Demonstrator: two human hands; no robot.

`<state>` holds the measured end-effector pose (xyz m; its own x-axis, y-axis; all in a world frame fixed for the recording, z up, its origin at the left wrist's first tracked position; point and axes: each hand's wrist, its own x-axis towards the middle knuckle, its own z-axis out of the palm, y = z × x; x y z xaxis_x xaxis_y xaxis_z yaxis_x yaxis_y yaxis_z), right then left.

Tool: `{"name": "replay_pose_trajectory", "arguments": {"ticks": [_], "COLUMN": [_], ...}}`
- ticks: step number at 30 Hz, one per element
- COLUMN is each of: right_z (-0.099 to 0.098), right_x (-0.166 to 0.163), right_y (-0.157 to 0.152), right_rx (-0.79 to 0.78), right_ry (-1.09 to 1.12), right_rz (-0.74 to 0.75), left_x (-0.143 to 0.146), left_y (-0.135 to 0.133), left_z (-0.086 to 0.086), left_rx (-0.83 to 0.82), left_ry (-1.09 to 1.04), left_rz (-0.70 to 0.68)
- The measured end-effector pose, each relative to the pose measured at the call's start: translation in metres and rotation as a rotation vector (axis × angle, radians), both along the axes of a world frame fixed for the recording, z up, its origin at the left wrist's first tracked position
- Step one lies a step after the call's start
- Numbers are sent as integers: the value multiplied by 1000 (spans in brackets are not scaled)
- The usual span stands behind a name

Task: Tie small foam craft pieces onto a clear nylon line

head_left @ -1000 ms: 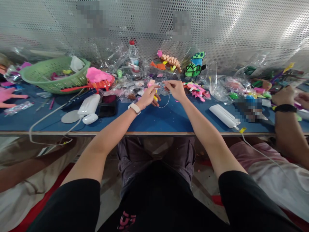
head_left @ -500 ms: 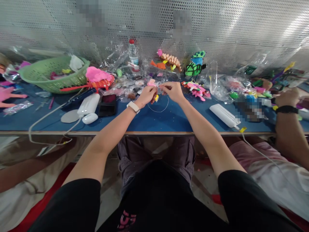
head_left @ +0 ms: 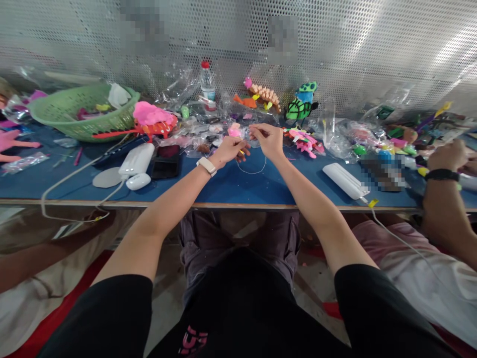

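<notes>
Over the blue tabletop (head_left: pixel 223 191), a thin pale thread (head_left: pixel 253 172) droops in a loop between my two hands. My left hand (head_left: pixel 229 150), with a light band on its wrist, is closed on a small yellow piece (head_left: pixel 241 151), mostly hidden by the fingers. My right hand (head_left: pixel 270 140) is raised beside it, thumb and fingertips pinched together at the thread; its tip is too fine to make out. Just behind my left hand is a pink clay-like lump (head_left: pixel 234 130). A pink many-coloured figure (head_left: pixel 306 140) lies right of my right hand.
A green basket (head_left: pixel 74 130), a red figure with a pink top (head_left: pixel 154 119) and a white power bank (head_left: pixel 137 160) are on the left. Behind stand a bottle (head_left: pixel 207 89) and a green figure (head_left: pixel 300 107). Another white power bank (head_left: pixel 345 180) and a co-worker's hand (head_left: pixel 447 156) are at right.
My right hand has shifted slightly and the thread loop has moved right. My left hand has turned a little, its lower fingers more spread, so less of the yellow piece shows.
</notes>
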<state>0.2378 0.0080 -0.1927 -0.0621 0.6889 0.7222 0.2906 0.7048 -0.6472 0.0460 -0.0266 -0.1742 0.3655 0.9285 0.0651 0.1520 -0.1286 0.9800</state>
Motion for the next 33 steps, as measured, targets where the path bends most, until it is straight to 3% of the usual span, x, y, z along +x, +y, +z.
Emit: {"name": "replay_pose_trajectory", "arguments": {"ticks": [13, 17, 23, 33], "right_z": [6, 6, 1, 7], "right_x": [6, 4, -1, -2], "right_y": [-5, -4, -1, -11], "right_rx": [-32, -39, -108, -62], "right_ry": [-171, -120, -31, -232], "right_rz": [67, 22, 87, -27], "left_x": [-2, -1, 0, 1], "left_y": [-1, -3, 0, 4], "left_z": [1, 5, 2, -5], "left_rx": [51, -66, -226, -146], "left_ry": [-5, -83, -208, -224], "left_rz": [-21, -31, -24, -56]}}
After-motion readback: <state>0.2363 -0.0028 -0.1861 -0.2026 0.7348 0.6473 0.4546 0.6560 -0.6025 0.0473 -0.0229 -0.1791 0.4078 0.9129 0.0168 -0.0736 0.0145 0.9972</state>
